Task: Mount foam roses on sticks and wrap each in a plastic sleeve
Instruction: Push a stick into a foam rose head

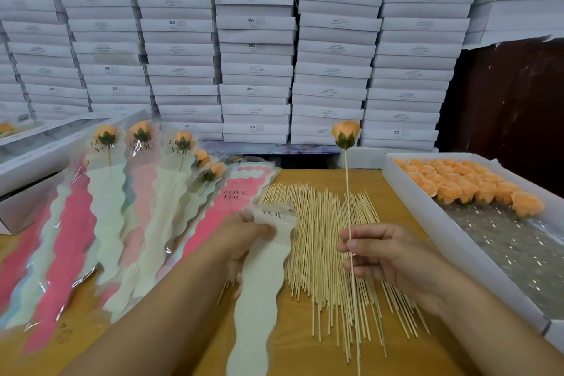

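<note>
Left hand [244, 238]: grips a cream sleeve [259, 278] near its top.
Right hand [384, 256]: pinches a stick [348, 192], upright, orange rose [345, 133] on its tip.
Sticks [329, 241]: a loose pile on the table [305, 357], between the hands.

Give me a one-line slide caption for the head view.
Right hand holds a stick-mounted foam rose upright; left hand grips a cream sleeve.

My right hand [384, 253], forearm reaching in from the tabletop's near right corner, pinches a rose stick [348, 217] upright while my left hand [244, 238] grips a cream sleeve [259, 284] mid-table.
</note>
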{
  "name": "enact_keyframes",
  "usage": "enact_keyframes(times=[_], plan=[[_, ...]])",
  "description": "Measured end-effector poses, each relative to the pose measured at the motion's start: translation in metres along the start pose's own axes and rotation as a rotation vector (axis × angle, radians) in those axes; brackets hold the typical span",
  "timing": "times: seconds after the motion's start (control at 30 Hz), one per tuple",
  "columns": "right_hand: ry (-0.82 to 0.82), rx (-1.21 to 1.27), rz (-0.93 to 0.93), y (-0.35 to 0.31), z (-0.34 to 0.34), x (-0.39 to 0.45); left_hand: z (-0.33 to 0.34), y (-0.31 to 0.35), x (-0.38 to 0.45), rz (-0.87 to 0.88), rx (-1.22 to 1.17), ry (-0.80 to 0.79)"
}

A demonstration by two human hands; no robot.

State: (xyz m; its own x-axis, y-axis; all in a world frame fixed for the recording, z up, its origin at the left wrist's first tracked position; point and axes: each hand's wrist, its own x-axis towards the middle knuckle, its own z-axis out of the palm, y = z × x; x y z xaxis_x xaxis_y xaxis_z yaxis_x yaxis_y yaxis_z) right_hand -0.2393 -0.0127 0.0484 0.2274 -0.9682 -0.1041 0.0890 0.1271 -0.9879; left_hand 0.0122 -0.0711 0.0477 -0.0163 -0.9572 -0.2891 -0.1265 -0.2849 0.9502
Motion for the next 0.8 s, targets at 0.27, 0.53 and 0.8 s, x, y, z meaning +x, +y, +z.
enact_keyframes(times=[0.27,0.53,0.8], plan=[[-0.030,0.013,0.044,0.003,0.004,0.000,0.023,-0.015,-0.048,-0.034,-0.140,-0.285],[-0.029,0.080,0.011,0.001,0.000,0.000,0.036,-0.029,-0.078,-0.007,-0.052,-0.411],[-0.085,0.051,-0.030,-0.011,-0.001,-0.009,0.023,-0.029,-0.098,0.022,0.186,-0.691]])
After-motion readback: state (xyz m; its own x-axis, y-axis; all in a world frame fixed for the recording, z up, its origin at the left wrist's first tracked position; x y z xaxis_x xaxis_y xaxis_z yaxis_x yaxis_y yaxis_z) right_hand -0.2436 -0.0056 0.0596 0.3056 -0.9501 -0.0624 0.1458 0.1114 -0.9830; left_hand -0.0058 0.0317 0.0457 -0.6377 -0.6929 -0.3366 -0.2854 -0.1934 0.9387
